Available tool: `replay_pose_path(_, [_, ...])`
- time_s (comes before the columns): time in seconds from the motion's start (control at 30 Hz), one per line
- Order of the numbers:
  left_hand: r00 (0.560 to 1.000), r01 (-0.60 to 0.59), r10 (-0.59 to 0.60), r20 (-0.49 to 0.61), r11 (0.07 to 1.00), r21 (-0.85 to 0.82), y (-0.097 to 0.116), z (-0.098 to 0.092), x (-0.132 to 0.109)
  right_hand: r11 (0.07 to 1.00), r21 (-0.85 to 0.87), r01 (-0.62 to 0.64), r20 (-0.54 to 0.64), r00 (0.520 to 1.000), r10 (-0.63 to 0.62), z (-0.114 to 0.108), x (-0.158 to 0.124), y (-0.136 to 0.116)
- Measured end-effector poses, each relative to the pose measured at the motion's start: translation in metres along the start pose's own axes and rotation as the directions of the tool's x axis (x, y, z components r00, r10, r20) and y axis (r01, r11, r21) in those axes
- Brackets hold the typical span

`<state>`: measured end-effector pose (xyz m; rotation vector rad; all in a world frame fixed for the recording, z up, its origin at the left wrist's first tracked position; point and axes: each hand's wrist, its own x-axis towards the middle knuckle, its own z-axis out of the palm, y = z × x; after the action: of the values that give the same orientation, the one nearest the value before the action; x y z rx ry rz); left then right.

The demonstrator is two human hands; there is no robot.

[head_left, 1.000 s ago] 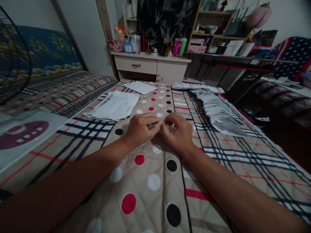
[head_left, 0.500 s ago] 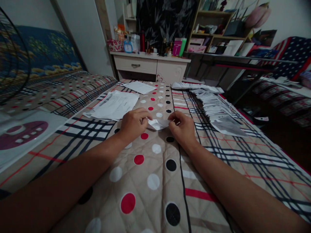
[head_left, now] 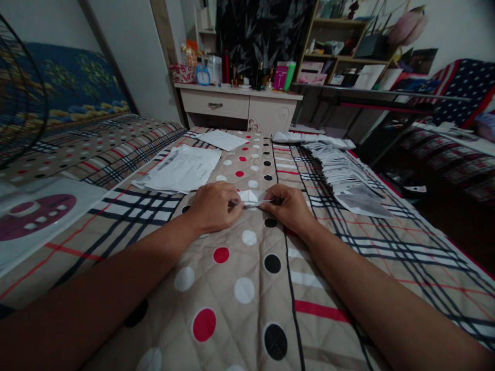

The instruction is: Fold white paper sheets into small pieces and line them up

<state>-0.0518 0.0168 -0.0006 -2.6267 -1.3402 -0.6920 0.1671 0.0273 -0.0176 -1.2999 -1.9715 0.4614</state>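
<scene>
A small folded piece of white paper (head_left: 249, 198) is stretched between my two hands, just above the patterned bedspread (head_left: 243, 330). My left hand (head_left: 217, 206) pinches its left end, thumb and fingers closed together. At the right end my right hand (head_left: 285, 206) grips the paper between thumb and fingertips. The fingers partly hide both ends. A stack of printed white sheets (head_left: 183, 167) lies beyond my left hand. Past my right hand, a long row of folded papers (head_left: 338, 167) overlaps on the bedspread.
Another white sheet (head_left: 222, 139) lies near the bed's far end. A plastic bag with a purple print (head_left: 42, 214) is at the left, below a wire fan guard (head_left: 44, 98). A white dresser (head_left: 216, 105) with bottles stands beyond the bed.
Both hands have moved slightly down and toward each other. The paper between them now shows a straight lower edge, folded flatter than before.
</scene>
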Motion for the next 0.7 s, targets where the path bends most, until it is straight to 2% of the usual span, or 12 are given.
replay_pose_path(0.13, [0.999,-0.042,0.043,-0.028,0.999,0.023,0.003,0.005,0.001,0.995,0.079,0.066,0.017,0.998,-0.067,0.003,0.000,0.000])
replay_pose_path(0.27, [0.995,-0.081,0.082,-0.061,0.997,0.014,0.003,0.012,0.003,0.975,0.128,0.180,0.037,0.982,-0.186,0.004,-0.001,-0.003])
replay_pose_path(0.4, [0.997,-0.034,0.028,-0.075,0.997,-0.070,0.003,0.015,0.004,0.962,0.133,0.239,0.050,0.968,-0.247,0.005,-0.002,-0.005])
replay_pose_path(0.6, [0.990,0.018,-0.049,-0.129,0.972,-0.234,0.002,0.020,0.003,0.983,0.147,0.110,0.032,0.993,-0.116,0.006,-0.003,-0.010])
replay_pose_path(0.7, [0.979,0.093,-0.143,-0.144,0.948,-0.304,0.003,0.021,0.004,0.984,0.179,0.006,0.025,1.000,-0.010,0.006,-0.003,-0.015])
